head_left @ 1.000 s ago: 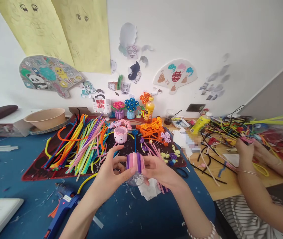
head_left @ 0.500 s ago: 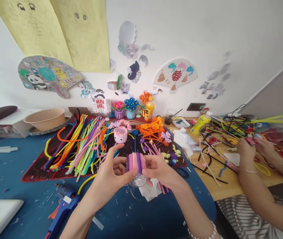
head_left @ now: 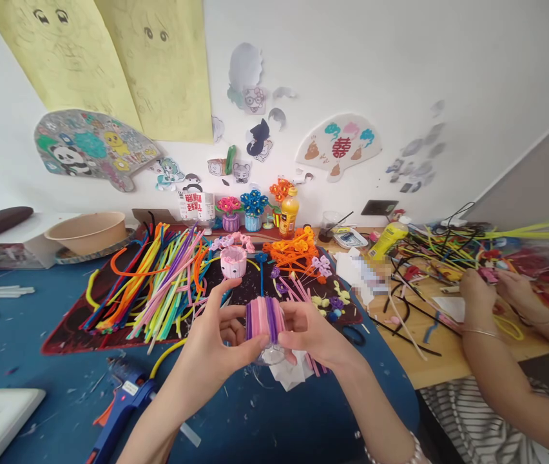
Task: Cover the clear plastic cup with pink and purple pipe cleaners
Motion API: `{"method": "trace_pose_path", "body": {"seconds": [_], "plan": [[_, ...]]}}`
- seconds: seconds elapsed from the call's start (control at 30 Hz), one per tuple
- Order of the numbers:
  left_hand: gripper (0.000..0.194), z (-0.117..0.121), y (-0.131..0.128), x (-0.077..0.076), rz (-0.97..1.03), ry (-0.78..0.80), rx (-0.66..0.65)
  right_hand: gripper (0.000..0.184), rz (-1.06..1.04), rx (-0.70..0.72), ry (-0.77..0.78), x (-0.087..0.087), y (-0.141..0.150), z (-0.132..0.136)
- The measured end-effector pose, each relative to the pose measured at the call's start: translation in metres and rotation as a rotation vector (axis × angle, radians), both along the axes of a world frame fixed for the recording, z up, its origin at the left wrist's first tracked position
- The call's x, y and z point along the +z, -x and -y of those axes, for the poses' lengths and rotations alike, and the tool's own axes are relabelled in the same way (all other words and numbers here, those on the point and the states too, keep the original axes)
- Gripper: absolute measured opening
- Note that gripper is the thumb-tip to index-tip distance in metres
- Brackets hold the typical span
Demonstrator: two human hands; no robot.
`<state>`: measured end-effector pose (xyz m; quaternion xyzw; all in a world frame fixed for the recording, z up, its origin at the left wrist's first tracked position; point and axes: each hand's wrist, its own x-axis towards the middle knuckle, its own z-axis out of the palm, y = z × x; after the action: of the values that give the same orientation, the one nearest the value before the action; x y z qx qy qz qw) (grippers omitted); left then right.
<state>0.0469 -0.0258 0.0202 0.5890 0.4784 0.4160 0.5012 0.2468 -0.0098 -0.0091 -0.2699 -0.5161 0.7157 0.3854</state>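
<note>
Between my two hands is a small clear plastic cup (head_left: 265,320), its side covered with pink and purple pipe cleaners. My left hand (head_left: 226,335) grips it from the left, thumb on the near side. From the right, my right hand (head_left: 308,328) has thumb and fingers closed on it. The cup's clear end points toward me. Just beyond stands a small pink pot (head_left: 233,263) wrapped in pipe cleaners. Under my right hand lie a crumpled white tissue (head_left: 290,374) and some pink and purple pipe cleaners.
A blue glue gun (head_left: 127,403) rests at the front left. Bundles of coloured pipe cleaners (head_left: 168,283) cover the dark mat (head_left: 76,322). Orange pipe-cleaner flowers (head_left: 294,254) lie at the back, near a juice bottle (head_left: 288,212). At right, a co-worker's hands (head_left: 480,293) hold something small.
The wrapped cup has turned slightly in my hands, showing a different run of pink and purple strips. My hands have barely moved.
</note>
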Motion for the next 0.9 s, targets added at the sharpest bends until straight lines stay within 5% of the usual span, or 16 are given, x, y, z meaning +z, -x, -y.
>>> {"method": "trace_pose_path", "body": {"seconds": [0.33, 0.6, 0.9], "plan": [[0.068, 0.002, 0.016, -0.003, 0.009, 0.048, 0.002, 0.074, -0.078, 0.061, 0.085, -0.008, -0.005, -0.010], [0.074, 0.013, -0.002, -0.038, 0.013, 0.113, 0.052, 0.056, -0.231, 0.016, 0.273, -0.033, 0.008, -0.002], [0.065, 0.013, -0.029, -0.050, 0.128, 0.150, 0.277, 0.060, 0.204, -0.178, 0.025, -0.047, -0.015, 0.011]]}}
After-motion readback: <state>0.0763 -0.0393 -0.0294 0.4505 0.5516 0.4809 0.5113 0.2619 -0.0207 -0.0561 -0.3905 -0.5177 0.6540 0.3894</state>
